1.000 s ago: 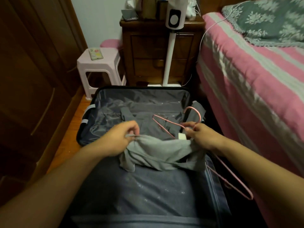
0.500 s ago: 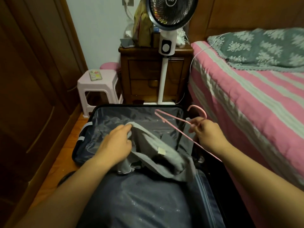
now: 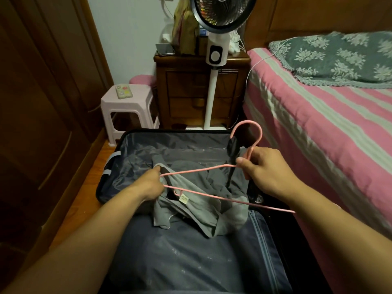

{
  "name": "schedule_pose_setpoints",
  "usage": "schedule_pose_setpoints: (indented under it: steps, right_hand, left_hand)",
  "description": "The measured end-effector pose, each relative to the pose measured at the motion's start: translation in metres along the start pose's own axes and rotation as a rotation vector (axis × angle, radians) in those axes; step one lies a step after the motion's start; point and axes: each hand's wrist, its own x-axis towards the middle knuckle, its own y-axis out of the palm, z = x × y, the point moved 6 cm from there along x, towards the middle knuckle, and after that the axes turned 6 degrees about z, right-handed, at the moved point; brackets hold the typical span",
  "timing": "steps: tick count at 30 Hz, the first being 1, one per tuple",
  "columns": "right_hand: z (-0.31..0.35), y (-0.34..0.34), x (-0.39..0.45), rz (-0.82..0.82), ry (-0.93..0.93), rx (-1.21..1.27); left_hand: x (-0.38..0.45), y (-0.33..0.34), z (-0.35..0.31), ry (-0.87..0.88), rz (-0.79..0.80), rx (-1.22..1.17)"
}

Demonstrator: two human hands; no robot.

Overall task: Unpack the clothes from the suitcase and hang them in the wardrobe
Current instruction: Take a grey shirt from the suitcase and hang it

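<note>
Right hand [image 3: 269,172] grips pink hanger [image 3: 203,169]; left hand [image 3: 149,183] pinches grey garment [image 3: 203,206] over open suitcase [image 3: 191,257], bed [image 3: 318,134] tight alongside suitcase

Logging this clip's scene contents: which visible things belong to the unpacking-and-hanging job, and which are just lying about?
In use: grey garment, pink hanger, open suitcase, wardrobe, left hand, right hand.

Lying about: fan, phone on pink stool, nightstand, bed.

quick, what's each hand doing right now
Left hand: closed, gripping the grey garment at its collar.
Right hand: closed, holding the pink hanger at the base of its hook.
</note>
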Motion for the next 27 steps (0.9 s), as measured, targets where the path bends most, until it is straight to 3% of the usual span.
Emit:
schedule_pose_setpoints:
  steps: [4,9,12,14,16,17,21,24,27]
  right_hand:
    - [0.014,0.014,-0.006,-0.005,-0.083,-0.182]
    - [0.023,0.057,-0.01,-0.002,-0.18,-0.071]
    - [0.012,0.056,-0.005,-0.097,-0.1,0.023]
    - [0.002,0.047,-0.004,-0.148,-0.003,0.224]
    - [-0.004,0.04,-0.005,-0.173,0.065,0.4]
    - [-0.005,0.037,-0.006,-0.178,0.082,0.468]
    - [-0.002,0.029,-0.007,-0.204,0.058,0.579]
    - [0.001,0.026,-0.005,-0.197,0.015,0.566]
    - [0.009,0.021,-0.002,-0.181,-0.046,0.42]
  left_hand:
    - [-0.014,0.002,-0.022,0.086,0.024,0.093]
    - [-0.076,0.007,-0.102,0.516,0.035,0.089]
    - [-0.102,0.009,-0.122,0.701,0.059,-0.077]
    - [-0.101,-0.014,-0.113,0.737,-0.216,-0.204]
    - [-0.093,-0.042,-0.094,0.693,-0.556,-0.131]
    - [-0.085,-0.051,-0.084,0.655,-0.608,-0.063]
    - [-0.069,-0.049,-0.065,0.603,-0.42,0.197]
    - [-0.078,-0.034,-0.081,0.662,-0.434,0.417]
    - [-0.089,-0.023,-0.099,0.732,-0.391,0.435]
